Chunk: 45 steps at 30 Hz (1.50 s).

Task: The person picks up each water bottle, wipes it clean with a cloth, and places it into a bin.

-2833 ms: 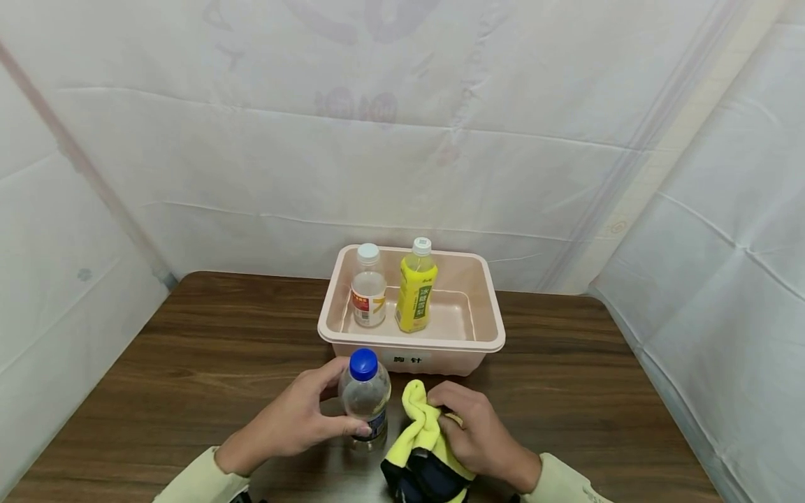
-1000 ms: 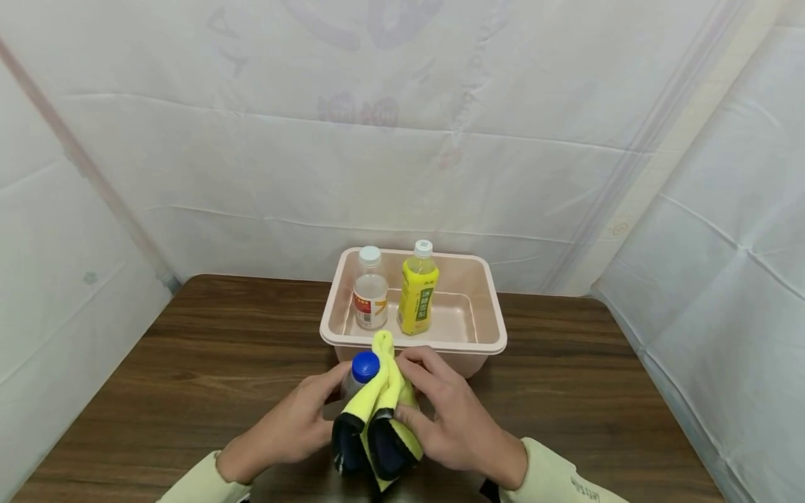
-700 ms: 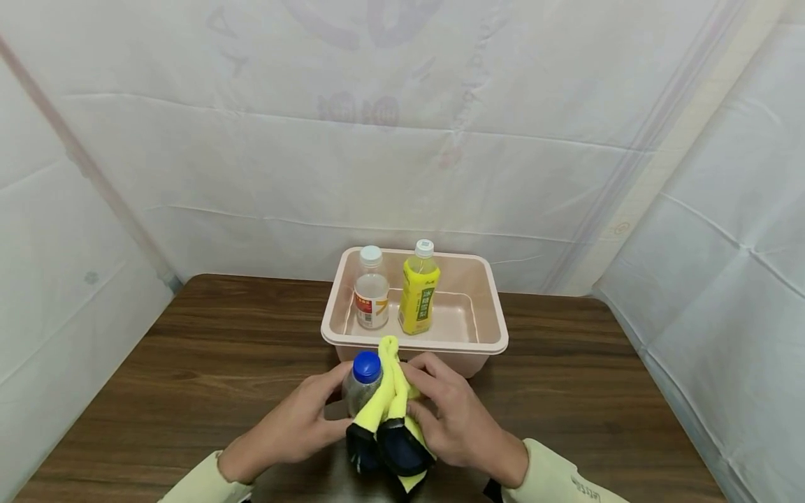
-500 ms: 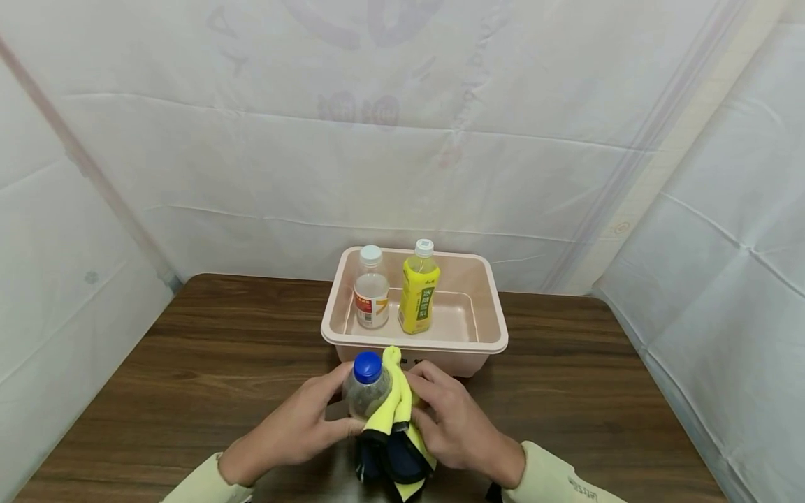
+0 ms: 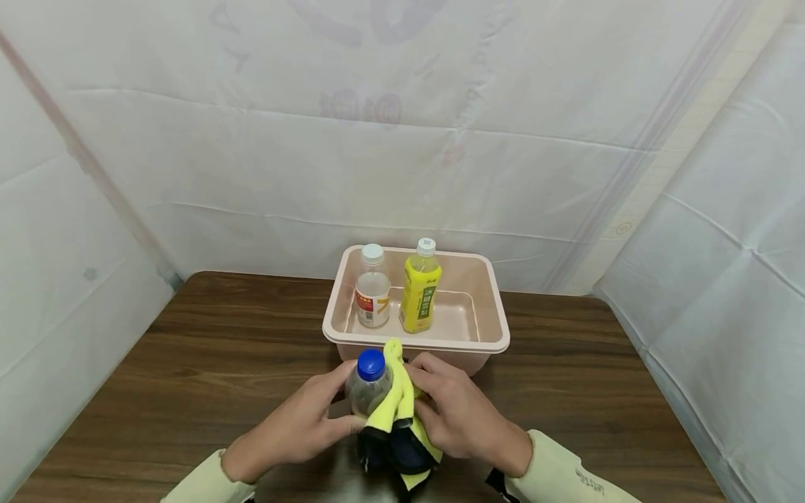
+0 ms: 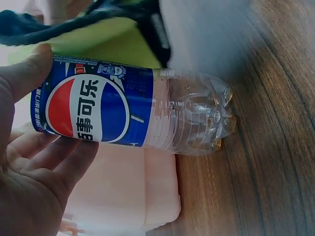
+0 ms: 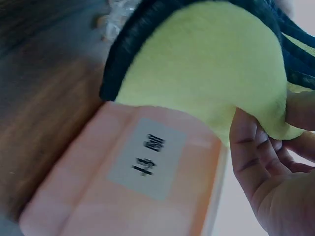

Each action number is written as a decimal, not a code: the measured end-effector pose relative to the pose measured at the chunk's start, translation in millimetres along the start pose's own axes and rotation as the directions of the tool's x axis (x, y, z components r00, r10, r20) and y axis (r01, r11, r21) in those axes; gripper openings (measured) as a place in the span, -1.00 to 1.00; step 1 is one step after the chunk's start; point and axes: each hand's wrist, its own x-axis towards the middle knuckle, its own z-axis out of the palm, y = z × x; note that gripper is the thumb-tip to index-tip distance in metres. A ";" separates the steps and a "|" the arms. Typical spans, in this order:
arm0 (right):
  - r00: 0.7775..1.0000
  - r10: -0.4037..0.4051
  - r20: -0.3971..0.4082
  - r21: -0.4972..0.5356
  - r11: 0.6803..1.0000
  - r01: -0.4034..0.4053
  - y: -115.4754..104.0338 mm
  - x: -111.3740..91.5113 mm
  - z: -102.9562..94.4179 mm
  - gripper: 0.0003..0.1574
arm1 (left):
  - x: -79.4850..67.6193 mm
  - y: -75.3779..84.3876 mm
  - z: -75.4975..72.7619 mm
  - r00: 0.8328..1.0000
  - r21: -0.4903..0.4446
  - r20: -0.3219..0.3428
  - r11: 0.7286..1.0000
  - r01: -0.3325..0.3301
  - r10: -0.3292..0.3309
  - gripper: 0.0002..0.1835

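My left hand (image 5: 308,423) grips a clear plastic cola bottle (image 5: 365,392) with a blue cap, thumb on the near side and fingers behind. In the left wrist view, the bottle (image 6: 93,105) wears a blue label with a red, white and blue round logo. Whether its base touches the table cannot be told. My right hand (image 5: 462,412) pinches a folded yellow cloth (image 5: 396,398) with dark edging, which lies along the bottle's right side and covers part of it. Seen from the right wrist, the cloth (image 7: 206,59) drapes from my thumb and fingers (image 7: 246,142).
Just behind the hands stands a pink plastic bin (image 5: 490,346) with a white label on its front. Inside it are a clear bottle (image 5: 373,300) with a white cap and a yellow-labelled bottle (image 5: 419,297). Pale sheeting (image 5: 402,175) walls in the wooden table (image 5: 233,328).
The right hand has brought the cloth from beside the bottle over against it, then shifted it up and down along its side. My left hand keeps its hold on the bottle.
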 end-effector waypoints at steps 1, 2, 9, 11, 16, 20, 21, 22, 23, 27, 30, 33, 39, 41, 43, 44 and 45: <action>1.000 0.008 0.018 -0.007 1.000 -0.008 1.7 -0.7 2.3 -0.55 | 0.3 0.4 0.4 1.000 -0.004 0.002 1.000 -0.001 0.001 -0.36; 0.999 0.014 0.037 -0.021 1.000 -0.013 3.5 -1.6 5.0 -0.58 | 0.7 0.9 0.9 1.000 -0.007 0.002 1.000 -0.001 0.001 -0.37; 0.983 0.036 0.177 -0.143 0.990 -0.011 13.5 -7.9 26.7 -0.75 | 1.4 3.4 2.9 1.000 -0.023 0.007 0.999 0.029 -0.029 -0.31; 0.976 0.049 0.214 -0.173 0.985 -0.012 16.0 -9.5 32.2 -0.77 | 1.1 3.8 3.0 0.999 -0.027 0.006 0.999 0.037 -0.037 -0.31; 0.948 0.077 0.309 -0.275 0.961 0.012 23.4 -12.5 45.7 -0.87 | 0.8 3.5 3.6 1.000 -0.025 -0.003 0.999 0.023 -0.023 -0.32; 0.929 0.104 0.355 -0.331 0.943 0.021 27.0 -14.0 50.8 -0.91 | 0.9 3.7 4.1 0.999 -0.027 -0.009 0.999 0.036 -0.036 -0.31; 0.925 0.113 0.363 -0.340 0.940 0.018 27.3 -14.3 51.1 -0.91 | 0.8 4.0 4.2 0.999 -0.030 -0.010 0.998 0.051 -0.051 -0.31; 0.920 0.127 0.371 -0.340 0.940 0.007 27.2 -14.7 51.0 -0.91 | 0.9 4.2 4.4 0.998 -0.036 -0.009 0.997 0.063 -0.064 -0.30; 0.916 0.139 0.376 -0.341 0.940 -0.002 27.0 -15.1 50.7 -0.91 | 0.8 4.6 4.6 0.997 -0.042 -0.009 0.996 0.076 -0.076 -0.28; 0.909 0.179 0.376 -0.322 0.945 -0.053 26.3 -17.0 47.9 -0.90 | 0.7 5.9 5.5 0.994 -0.053 -0.018 0.993 0.108 -0.109 -0.18; 0.911 0.191 0.367 -0.305 0.949 -0.076 26.6 -18.3 45.8 -0.89 | -0.2 7.0 6.3 0.993 -0.055 -0.055 0.993 0.103 -0.106 -0.12; 0.915 0.195 0.353 -0.293 0.952 -0.090 27.6 -20.7 42.3 -0.84 | -0.4 9.8 8.2 0.987 -0.053 -0.113 0.992 0.111 -0.116 -0.07; 0.922 0.210 0.325 -0.213 0.966 -0.145 29.1 -24.9 30.5 -0.72 | 1.7 16.0 14.1 0.965 0.004 -0.256 0.998 0.062 -0.059 -0.19; 0.924 0.219 0.315 -0.184 0.969 -0.166 29.6 -25.5 27.1 -0.70 | 2.3 16.7 15.8 0.955 0.040 -0.296 0.999 0.002 0.010 -0.26; 0.927 0.225 0.302 -0.170 0.969 -0.180 30.1 -25.9 24.0 -0.70 | 2.6 17.4 16.9 0.946 0.060 -0.318 0.997 -0.043 0.060 -0.29; 0.928 0.228 0.293 -0.163 0.969 -0.186 30.2 -26.2 22.4 -0.69 | 2.6 17.9 17.2 0.944 0.065 -0.323 0.996 -0.056 0.075 -0.31; 0.930 0.233 0.285 -0.157 0.968 -0.194 30.4 -26.4 20.9 -0.69 | 2.7 18.0 17.3 0.941 0.070 -0.326 0.995 -0.069 0.088 -0.31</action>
